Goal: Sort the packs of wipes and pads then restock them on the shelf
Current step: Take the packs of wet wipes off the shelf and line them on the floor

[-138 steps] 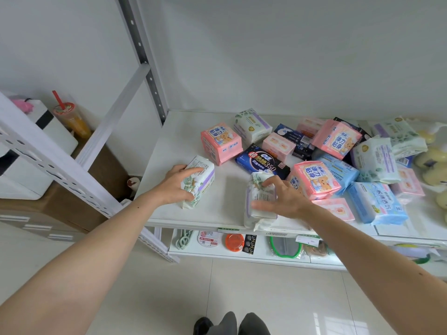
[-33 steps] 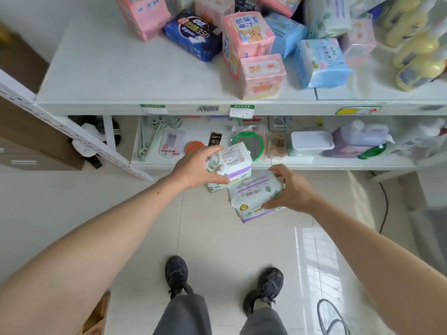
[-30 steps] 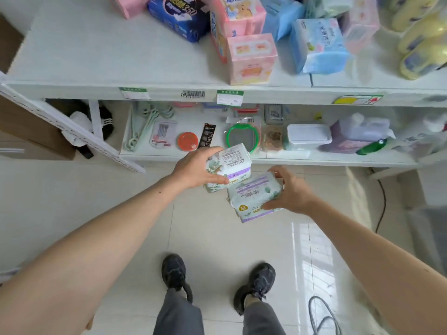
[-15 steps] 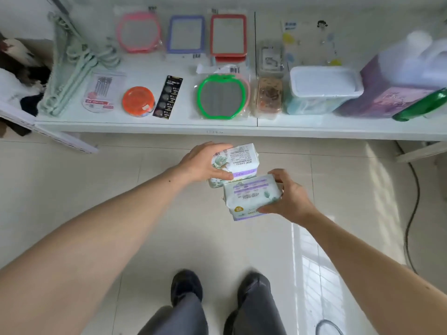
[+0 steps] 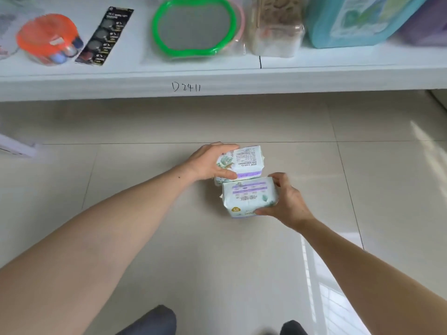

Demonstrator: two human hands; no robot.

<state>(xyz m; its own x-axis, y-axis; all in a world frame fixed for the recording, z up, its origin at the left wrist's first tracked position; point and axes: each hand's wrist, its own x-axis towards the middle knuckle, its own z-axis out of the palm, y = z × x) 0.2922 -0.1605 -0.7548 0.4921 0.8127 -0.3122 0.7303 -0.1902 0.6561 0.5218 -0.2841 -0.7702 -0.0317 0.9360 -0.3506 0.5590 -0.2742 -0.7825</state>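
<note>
View from your head, looking down over a tiled floor [image 5: 145, 238] toward a low white shelf [image 5: 242, 81]. Your left hand [image 5: 208, 163] is gripping the far pack of pads [image 5: 244, 163], thumb curled along its near edge and fingers wrapping over its far left end; the pack is showing a printed white face and a purple strip. Your right hand [image 5: 287, 201] is gripping the near pack of pads [image 5: 249, 197], thumb pressing its near right corner and fingers curling over its far right edge; this pack is pale green with purple bands and a small yellow badge. The two packs are lying just beside each other, the near one slightly to the right, and whether they are touching each other or resting on the floor cannot be told. Both are sitting low over the floor, in front of the shelf and well apart from its edge, which is bearing the handwritten mark D2411. On the shelf, from left to right, are standing an orange round tub [image 5: 48, 37], a black card [image 5: 104, 35], a green-rimmed sieve [image 5: 193, 25], a clear box of brown contents [image 5: 275, 25] and a teal container [image 5: 348, 20]. At the near edge your shoes [image 5: 154, 320] are showing
</note>
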